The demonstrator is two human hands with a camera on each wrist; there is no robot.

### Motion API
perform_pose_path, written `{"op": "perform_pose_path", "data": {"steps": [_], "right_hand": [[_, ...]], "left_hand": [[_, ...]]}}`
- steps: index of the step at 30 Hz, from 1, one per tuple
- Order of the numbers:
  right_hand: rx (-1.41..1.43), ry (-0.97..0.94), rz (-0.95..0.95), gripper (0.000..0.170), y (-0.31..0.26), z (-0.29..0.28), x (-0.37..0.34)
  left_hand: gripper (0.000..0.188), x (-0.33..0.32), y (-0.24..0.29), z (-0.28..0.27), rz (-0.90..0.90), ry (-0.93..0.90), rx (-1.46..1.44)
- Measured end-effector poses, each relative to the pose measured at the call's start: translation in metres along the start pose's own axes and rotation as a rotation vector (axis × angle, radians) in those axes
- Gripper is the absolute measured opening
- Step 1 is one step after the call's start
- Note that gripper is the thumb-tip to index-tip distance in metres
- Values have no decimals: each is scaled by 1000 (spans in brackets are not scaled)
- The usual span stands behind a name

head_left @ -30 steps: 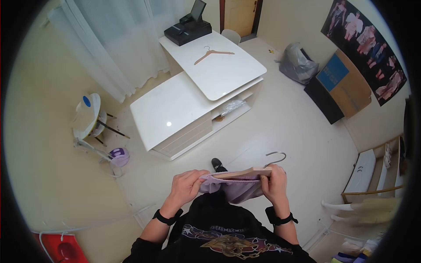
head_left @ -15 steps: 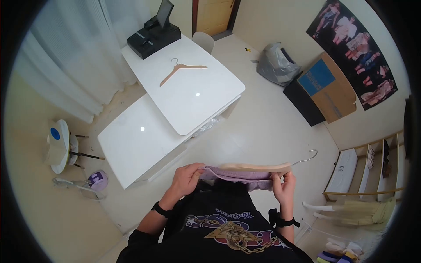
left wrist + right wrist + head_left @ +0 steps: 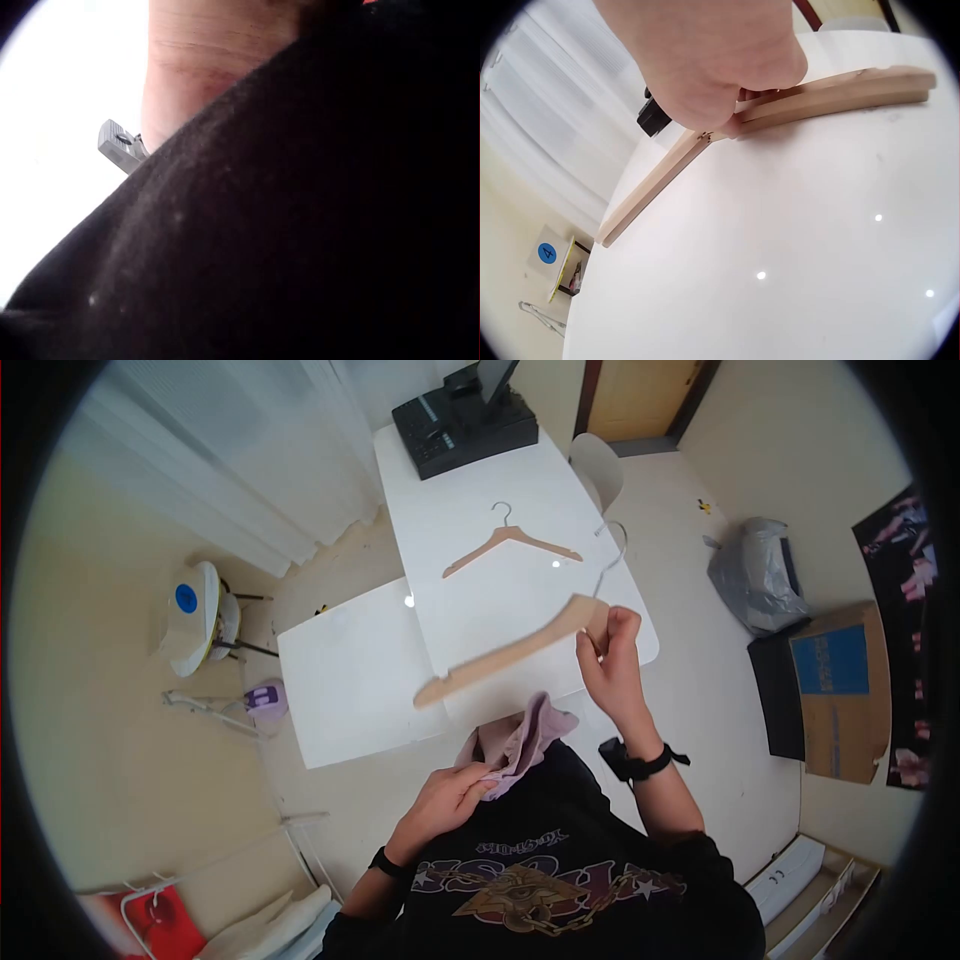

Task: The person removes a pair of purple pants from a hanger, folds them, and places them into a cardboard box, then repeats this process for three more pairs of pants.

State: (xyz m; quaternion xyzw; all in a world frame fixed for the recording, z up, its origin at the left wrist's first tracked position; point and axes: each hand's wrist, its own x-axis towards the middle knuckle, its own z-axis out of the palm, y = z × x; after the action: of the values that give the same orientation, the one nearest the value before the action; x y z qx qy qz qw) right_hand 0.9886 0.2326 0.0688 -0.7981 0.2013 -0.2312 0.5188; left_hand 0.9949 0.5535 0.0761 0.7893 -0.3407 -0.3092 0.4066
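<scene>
Head view: The left hand (image 3: pixel 447 802), fingers curled, grips the edge of a bunched lavender cloth garment (image 3: pixel 540 730) held in front of the person's black printed shirt (image 3: pixel 530 885). The right hand (image 3: pixel 615 660) pinches a pale wooden hanger with a metal hook (image 3: pixel 505 660) near its centre, fingers bent; the hanger is raised, tilted down to the left, apart from the garment. On the far white tabletop (image 3: pixel 425 525) lies a second pale wooden hanger (image 3: pixel 509 533), near a black cash register (image 3: pixel 465 430).

Left wrist view: Black cloth (image 3: pixel 300 225) covers most of the field; part of the skin shows, and the fingers' state cannot be told there.

Right wrist view: Wooden hanger arms extend left and right beneath the right hand, above white tabletop; most fingers are hidden.
</scene>
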Motion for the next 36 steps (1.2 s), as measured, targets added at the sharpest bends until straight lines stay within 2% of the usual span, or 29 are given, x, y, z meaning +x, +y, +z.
{"op": "perform_pose_path", "data": {"steps": [4, 6, 9, 12, 17, 22, 26, 27, 28, 29, 31, 33, 35, 36], "right_hand": [[-73, -200, -74, 35, 89, 49, 105], [-273, -180, -319, 36, 163, 81, 147], [-360, -221, -306, 36, 243, 122, 192], [-432, -238, -234, 36, 283, 152, 229], [-627, -305, -165, 40, 325, 186, 275], [-778, -328, 0, 41, 332, 204, 291], [-751, -309, -67, 46, 340, 206, 291], [-745, -229, -122, 50, 333, 205, 289], [-739, -154, -175, 53, 326, 201, 283], [-744, -174, -166, 53, 312, 194, 276], [-382, -318, -376, 65, 261, 170, 255], [-90, -928, -101, 73, 197, 134, 225], [33, -1319, -202, 78, 140, 103, 177], [-6, -1422, -182, 78, 118, 92, 146]], "left_hand": [[26, 24, 14, 3, -134, 94, -43], [26, 34, 17, 7, -227, 132, -92], [27, 40, 21, 15, -328, 202, -128], [28, 49, 30, 20, -449, 243, -194], [26, 58, 39, 22, -575, 316, -257], [27, 61, 40, 23, -590, 388, -277], [27, 61, 48, 18, -632, 367, -275], [27, 62, 47, 18, -639, 363, -279], [27, 61, 45, 21, -592, 384, -281], [27, 59, 46, 23, -551, 404, -289], [27, 58, 48, 19, -493, 380, -310], [26, 59, 51, 15, -423, 355, -372], [25, 56, 54, 11, -363, 321, -380], [25, 52, 54, 8, -294, 286, -373]]}}
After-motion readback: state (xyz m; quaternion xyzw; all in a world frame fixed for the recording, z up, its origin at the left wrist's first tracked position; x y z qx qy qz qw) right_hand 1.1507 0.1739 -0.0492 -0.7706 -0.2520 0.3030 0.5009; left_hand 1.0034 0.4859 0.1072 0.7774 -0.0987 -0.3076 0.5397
